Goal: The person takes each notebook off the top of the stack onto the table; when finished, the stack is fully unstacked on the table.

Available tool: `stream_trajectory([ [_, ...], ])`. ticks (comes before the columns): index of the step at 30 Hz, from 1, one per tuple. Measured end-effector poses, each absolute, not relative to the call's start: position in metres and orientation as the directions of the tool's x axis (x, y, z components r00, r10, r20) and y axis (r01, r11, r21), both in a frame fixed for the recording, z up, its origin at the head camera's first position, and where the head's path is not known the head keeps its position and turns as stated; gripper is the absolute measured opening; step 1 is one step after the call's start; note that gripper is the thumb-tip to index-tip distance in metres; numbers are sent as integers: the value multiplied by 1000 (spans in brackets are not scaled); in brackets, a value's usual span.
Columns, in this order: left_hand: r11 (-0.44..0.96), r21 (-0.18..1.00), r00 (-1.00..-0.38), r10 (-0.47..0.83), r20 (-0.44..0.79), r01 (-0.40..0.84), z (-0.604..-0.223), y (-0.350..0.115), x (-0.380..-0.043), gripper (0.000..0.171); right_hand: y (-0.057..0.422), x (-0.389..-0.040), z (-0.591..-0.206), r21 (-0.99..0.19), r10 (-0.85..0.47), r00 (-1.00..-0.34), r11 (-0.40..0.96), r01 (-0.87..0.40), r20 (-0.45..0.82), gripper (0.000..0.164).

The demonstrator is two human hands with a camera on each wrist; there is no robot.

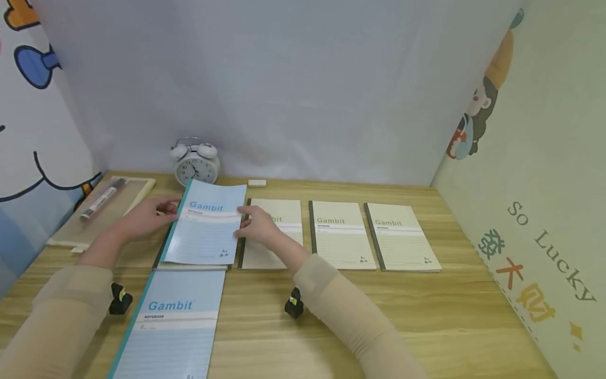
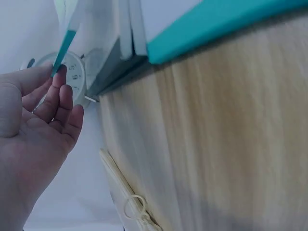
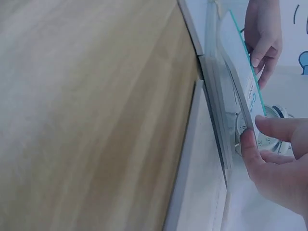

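Observation:
Both hands hold a blue Gambit notebook (image 1: pixel 208 226) with a teal spine, slightly raised above the table. The left hand (image 1: pixel 149 217) pinches its spine edge between thumb and fingers, seen closely in the left wrist view. On the opposite edge, the right hand (image 1: pixel 259 225) grips with the thumb on the cover and fingers below, as the right wrist view shows. Under it lies at least one notebook with a dark spine, mostly hidden. A second blue notebook (image 1: pixel 177 326) lies nearer the front, its bottom cut off by the frame.
Three cream notebooks, the left one (image 1: pixel 293 258) partly behind the right hand, the middle (image 1: pixel 341 234) and right (image 1: pixel 402 237), form a row. A white alarm clock (image 1: pixel 196 166) and an eraser-like white block (image 1: pixel 257 183) stand behind. A marker (image 1: pixel 101 200) lies on a zip pouch (image 1: pixel 137 197) at left.

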State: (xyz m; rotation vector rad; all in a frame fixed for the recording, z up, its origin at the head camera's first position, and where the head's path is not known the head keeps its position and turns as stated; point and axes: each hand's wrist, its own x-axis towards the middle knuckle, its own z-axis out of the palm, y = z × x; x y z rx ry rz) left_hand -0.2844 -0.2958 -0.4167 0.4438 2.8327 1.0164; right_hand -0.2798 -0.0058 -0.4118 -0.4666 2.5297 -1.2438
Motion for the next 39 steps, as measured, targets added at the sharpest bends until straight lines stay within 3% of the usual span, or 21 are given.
stream_trajectory([
  [8, 716, 633, -937, 345, 46, 295, -399, -280, -281, 60, 6, -284, -396, -865, -319, -944, 494, -87, -87, 63],
  [16, 751, 574, -927, 372, 41, 326, -378, -261, -277, 62, 25, -283, -373, -859, -275, -961, 497, -122, -22, 62],
  [30, 706, 605, -911, 403, 84, 368, -346, -223, -255, 68, 77, -267, -341, -816, -352, -932, 513, -265, 81, 50],
  [39, 682, 598, -890, 437, 128, 421, -345, -193, -236, 70, 107, -245, -341, -767, -392, -916, 562, -310, 83, 54],
])
